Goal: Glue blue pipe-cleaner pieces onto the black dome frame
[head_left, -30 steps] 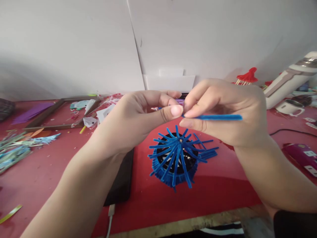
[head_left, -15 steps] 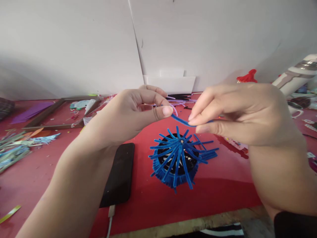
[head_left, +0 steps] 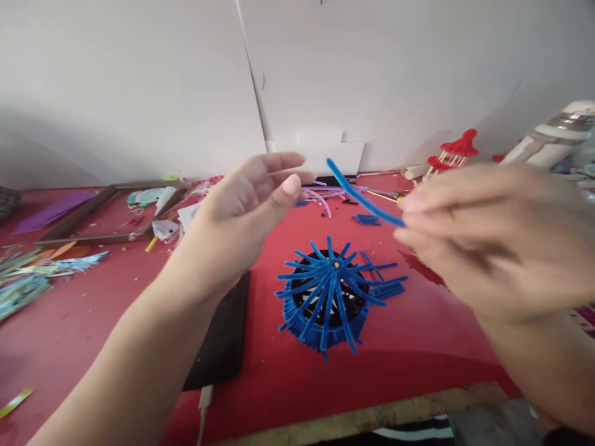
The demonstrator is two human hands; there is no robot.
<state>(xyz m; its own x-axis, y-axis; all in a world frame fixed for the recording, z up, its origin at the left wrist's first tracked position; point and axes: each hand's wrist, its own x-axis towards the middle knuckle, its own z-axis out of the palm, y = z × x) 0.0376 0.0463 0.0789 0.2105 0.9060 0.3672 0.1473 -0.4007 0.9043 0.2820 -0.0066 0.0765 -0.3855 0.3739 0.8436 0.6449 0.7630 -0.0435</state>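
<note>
A slightly curved blue pipe cleaner (head_left: 360, 197) is pinched at one end by my right hand (head_left: 483, 238), its free end pointing up and left. My left hand (head_left: 255, 204) is raised to the left of it, fingers apart, with nothing in them. Below and between the hands stands a round craft piece (head_left: 325, 297) made of blue pipe cleaners that spread like spokes from a small top point, over a dark inside. Cut blue pipe cleaner pieces (head_left: 389, 289) lie against its right side, and a small bundle of blue pieces (head_left: 366, 219) lies behind it.
A black phone (head_left: 223, 334) with a white cable lies under my left forearm. Purple pipe cleaners (head_left: 332, 192) lie at the back. A small red-roofed stick model (head_left: 458, 152) and a white flask (head_left: 551, 133) stand back right. A wooden frame (head_left: 88, 238) and blue-green fringed strips (head_left: 28, 282) lie left.
My left hand has let go of the blue pipe cleaner and its fingers have opened. My right hand has moved right, carrying the pipe cleaner, whose free end now points up.
</note>
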